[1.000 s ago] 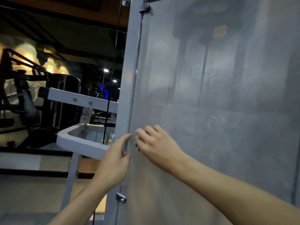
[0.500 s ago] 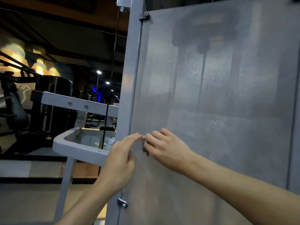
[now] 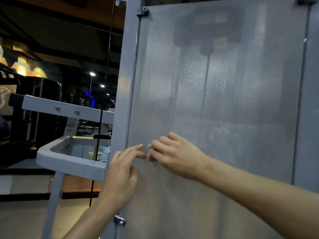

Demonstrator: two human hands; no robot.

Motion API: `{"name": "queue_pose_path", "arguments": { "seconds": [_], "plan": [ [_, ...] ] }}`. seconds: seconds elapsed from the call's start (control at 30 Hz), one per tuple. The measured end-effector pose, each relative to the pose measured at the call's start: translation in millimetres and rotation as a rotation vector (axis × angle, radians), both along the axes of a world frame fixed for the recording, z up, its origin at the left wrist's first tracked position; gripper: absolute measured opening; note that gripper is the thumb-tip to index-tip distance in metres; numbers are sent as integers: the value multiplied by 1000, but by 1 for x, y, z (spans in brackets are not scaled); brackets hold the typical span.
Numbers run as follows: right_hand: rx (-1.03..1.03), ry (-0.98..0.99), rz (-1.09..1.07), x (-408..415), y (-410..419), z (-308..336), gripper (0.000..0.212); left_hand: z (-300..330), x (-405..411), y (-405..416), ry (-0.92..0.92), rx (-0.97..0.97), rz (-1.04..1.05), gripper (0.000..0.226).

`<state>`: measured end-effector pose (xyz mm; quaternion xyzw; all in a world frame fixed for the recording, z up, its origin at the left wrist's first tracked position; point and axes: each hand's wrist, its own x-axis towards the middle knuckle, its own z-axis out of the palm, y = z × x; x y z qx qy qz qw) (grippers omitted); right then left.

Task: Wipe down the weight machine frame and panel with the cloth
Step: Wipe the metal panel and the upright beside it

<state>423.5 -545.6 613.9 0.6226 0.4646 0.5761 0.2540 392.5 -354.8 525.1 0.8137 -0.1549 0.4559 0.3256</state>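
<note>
Small pale cloth, bunched against panel

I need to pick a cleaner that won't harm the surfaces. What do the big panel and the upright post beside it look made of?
The panel looks like translucent frosted plastic, possibly acrylic: dark machine parts show blurred through its speckled, semi-matte face. The post looks like steel with smooth pale grey paint or powder coat, judging by its even sheen and bolted clip. Neither material is certain from the look alone.

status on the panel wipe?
Done: nothing visibly; the panel looks evenly hazy. In hand: right hand holds a small pale wad against its left edge, left hand touching alongside. Left: most of the panel and the frame upright.
</note>
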Motion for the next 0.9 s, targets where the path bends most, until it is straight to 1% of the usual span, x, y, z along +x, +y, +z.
{"name": "queue_pose_path", "arguments": {
  "seconds": [0.03, 0.07, 0.13, 0.17, 0.2, 0.27, 0.3, 0.33, 0.37, 0.43, 0.5, 0.57, 0.63, 0.67, 0.73, 0.8, 0.83, 0.9],
  "plan": [
    [5, -28, 6, 1, -2, 21, 29, 2, 0, 0, -10, -19, -4, 68],
    [55, -36, 4, 1, -7, 44, 24, 5, 0, -2, -18, -29, -6, 69],
    [258, -28, -9, -2, -14, 75, 24, 11, 1, -8, -38, -26, -5, 71],
    [339, 0, -6, -4, -15, 74, 25, 14, 2, -12, -47, -24, -7, 73],
    [367, 18, 13, -4, -14, 63, 28, 15, 3, -15, -51, -24, -10, 75],
    [278, 59, 38, -5, -14, 19, 39, 16, 3, -19, -58, -19, -17, 78],
    [185, 66, 40, -7, -15, -5, 42, 15, 3, -21, -63, -5, -14, 79],
    [93, 64, 33, -10, -19, -25, 40, 15, 4, -22, -65, 13, -7, 80],
    [22, 58, 19, -12, -24, -35, 36, 15, 5, -23, -62, 27, 1, 80],
    [-50, 40, -4, -11, -35, -18, 34, 16, 5, -25, -59, 25, 0, 81],
    [35, -6, 3, -8, -41, 22, 32, 19, 5, -29, -60, 12, -11, 80],
    [217, -47, 1, -10, -47, 63, 20, 21, 5, -33, -58, -2, -22, 79],
    [359, -29, 9, -13, -45, 66, 22, 21, 4, -37, -51, -8, -30, 79],
    [366, -10, 28, -13, -43, 52, 27, 21, 3, -38, -52, -2, -30, 79],
    [263, 49, 30, -16, -40, 8, 35, 20, 4, -38, -49, 15, -26, 80],
    [107, 55, 12, -20, -43, -32, 30, 18, 5, -37, -44, 21, -23, 81],
    [52, 55, -9, -20, -48, -37, 28, 17, 5, -37, -40, 21, -20, 81],
    [8, 37, -23, -17, -56, -15, 31, 18, 4, -38, -41, 13, -14, 81]
  ]
}}
